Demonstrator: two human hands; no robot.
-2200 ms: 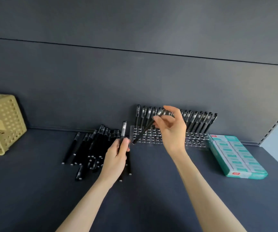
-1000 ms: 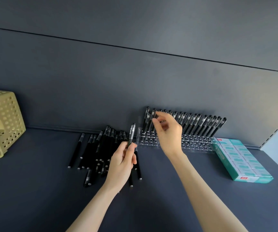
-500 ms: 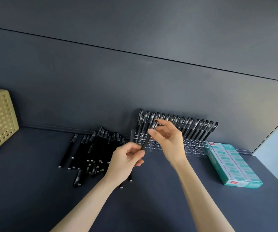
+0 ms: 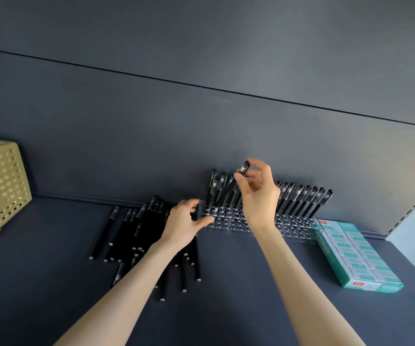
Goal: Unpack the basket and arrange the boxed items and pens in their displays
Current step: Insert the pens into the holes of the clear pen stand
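One black pen (image 4: 243,168) is pinched near its cap end betw. thumb and forefinger of the right hand (image 4: 258,198). The barrel slants down toward 7 o'clock into the clear rack (image 4: 226,219) at the back of the shelf (image 4: 39,283). Its tip is lost among the standing pens (image 4: 301,201), so I can't tell if it's in a hole yet.

Risks, as I judge them:
- Held that high and at that tilt, the tip could miss its hole, or lever against neighbours & knock a few askew.
- The rack looks light, so a hard push might slide it.

At the rack's 9 o'clock end the left hand (image 4: 181,226) hovers with fingers loose and spread, gripping nothing, over the loose pens (image 4: 149,228). A careless sweep there could roll some toward the shelf's front edge.

At the rack's 3 o'clock sit the teal boxes (image 4: 351,253), right beside it. The yellow basket (image 4: 4,181) looks tipped on its side, well apart at 9 o'clock.
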